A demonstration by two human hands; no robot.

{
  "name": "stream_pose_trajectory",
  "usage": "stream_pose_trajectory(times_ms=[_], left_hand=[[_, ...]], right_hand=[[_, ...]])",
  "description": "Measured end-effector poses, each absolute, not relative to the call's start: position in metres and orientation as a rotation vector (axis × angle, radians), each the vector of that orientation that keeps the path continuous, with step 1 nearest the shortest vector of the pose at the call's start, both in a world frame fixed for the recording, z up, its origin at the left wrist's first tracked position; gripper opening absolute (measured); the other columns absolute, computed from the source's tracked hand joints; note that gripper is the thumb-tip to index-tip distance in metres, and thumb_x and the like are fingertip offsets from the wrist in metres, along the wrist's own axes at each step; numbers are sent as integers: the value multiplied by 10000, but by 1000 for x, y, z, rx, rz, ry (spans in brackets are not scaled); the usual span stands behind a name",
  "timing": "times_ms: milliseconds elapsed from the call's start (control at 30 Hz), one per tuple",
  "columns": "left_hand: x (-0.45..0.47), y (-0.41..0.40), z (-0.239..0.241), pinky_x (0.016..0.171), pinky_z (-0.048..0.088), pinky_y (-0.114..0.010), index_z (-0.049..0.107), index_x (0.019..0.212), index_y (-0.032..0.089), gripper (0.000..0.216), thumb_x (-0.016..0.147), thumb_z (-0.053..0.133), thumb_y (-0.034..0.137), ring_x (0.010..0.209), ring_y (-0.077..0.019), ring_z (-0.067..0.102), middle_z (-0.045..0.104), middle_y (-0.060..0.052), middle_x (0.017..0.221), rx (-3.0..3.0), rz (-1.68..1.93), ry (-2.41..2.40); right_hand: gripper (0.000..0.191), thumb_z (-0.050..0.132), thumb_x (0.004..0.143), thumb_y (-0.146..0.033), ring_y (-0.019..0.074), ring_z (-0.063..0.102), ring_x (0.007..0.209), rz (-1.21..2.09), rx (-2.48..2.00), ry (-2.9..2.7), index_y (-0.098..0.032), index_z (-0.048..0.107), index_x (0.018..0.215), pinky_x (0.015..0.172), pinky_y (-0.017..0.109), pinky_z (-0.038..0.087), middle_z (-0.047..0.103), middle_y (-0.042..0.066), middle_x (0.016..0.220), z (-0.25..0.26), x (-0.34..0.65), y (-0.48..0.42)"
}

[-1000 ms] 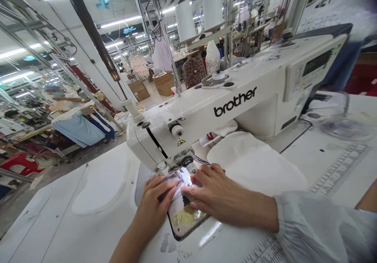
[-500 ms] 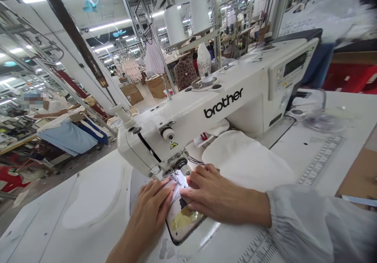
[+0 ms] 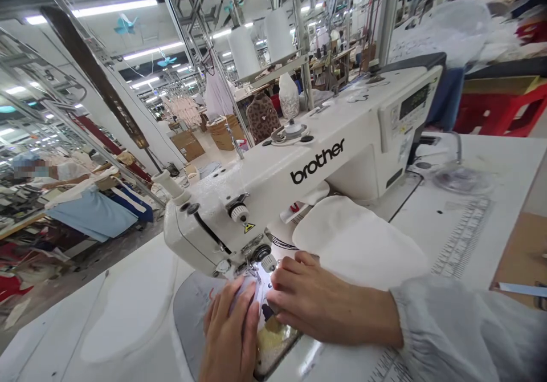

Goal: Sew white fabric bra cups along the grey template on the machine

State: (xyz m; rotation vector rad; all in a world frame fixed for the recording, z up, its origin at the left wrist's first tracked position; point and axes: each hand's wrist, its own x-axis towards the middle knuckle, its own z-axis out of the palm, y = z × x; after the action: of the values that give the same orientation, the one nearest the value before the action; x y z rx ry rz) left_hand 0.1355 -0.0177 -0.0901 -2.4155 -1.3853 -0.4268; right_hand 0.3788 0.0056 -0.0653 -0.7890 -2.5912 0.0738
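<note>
A white Brother sewing machine [image 3: 299, 165] stands across the table. My left hand [image 3: 231, 336] lies flat on a small pale fabric piece [image 3: 252, 291] just below the needle and presser foot [image 3: 256, 271], fingers together and pointing at the foot. My right hand [image 3: 316, 302] presses on the same piece from the right, fingertips beside the needle. A metal plate [image 3: 273, 345] with a yellowish patch shows between my hands. The part of the fabric under my palms is hidden.
A stack of white padded fabric pieces [image 3: 359, 239] lies right of the needle under the machine arm. Another white shaped piece [image 3: 128, 308] lies flat at the left. Thread cones [image 3: 243, 51] stand behind the machine. A person [image 3: 64, 171] works at a far-left table.
The view has shifted, so the machine sits lower and further left. My left hand has drawn back toward me and turned more upright; my right hand stays pressed beside the needle.
</note>
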Motion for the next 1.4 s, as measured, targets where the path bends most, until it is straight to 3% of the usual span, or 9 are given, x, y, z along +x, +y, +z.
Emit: stream_pose_trajectory(times_ms=[167,333,600,867,1100,1400], left_hand=[[128,-4,-67,817,551,-332,619,1185,318,313,928,455,246,1000,-188,654,688,-22,1139,-2618,-352,-1288],[126,-4,-75,923,487,-340,615,1193,306,326,929,451,210,1091,-186,605,662,-19,1218,-2633,-506,-1377],[148,-19,-95,950,447,-372,622,1160,271,301,939,428,210,1143,-200,573,653,-25,1230,-2426,-729,-1582],[132,-8,-68,922,494,-340,591,1259,311,369,917,481,229,1102,-188,611,647,-11,1260,-2624,-363,-1316],[139,-17,-84,890,484,-303,593,1245,246,348,916,481,224,1141,-172,617,663,-19,1266,-2430,-482,-1274],[155,-24,-94,795,504,-353,636,1195,228,336,941,423,284,1068,-210,661,687,-56,1228,-2261,-513,-1427]], right_hand=[[163,458,1000,-294,185,453,894,114,-776,-2590,-188,573,954,783,350,279,581,25,975,-66,380,5],[171,463,998,-302,191,451,901,97,-782,-2602,-183,570,938,783,351,276,580,31,983,-66,380,6],[166,478,995,-298,184,463,902,138,-790,-2623,-180,583,942,771,349,282,590,31,968,-62,380,7],[161,488,994,-300,181,467,904,147,-794,-2620,-181,586,950,789,344,289,591,31,973,-61,380,5],[148,442,1005,-273,182,464,867,102,-765,-2625,-182,558,1018,752,349,276,589,32,940,-61,380,5],[192,441,1013,-304,183,461,877,44,-765,-2607,-188,570,931,767,353,287,586,36,951,-65,380,6]])
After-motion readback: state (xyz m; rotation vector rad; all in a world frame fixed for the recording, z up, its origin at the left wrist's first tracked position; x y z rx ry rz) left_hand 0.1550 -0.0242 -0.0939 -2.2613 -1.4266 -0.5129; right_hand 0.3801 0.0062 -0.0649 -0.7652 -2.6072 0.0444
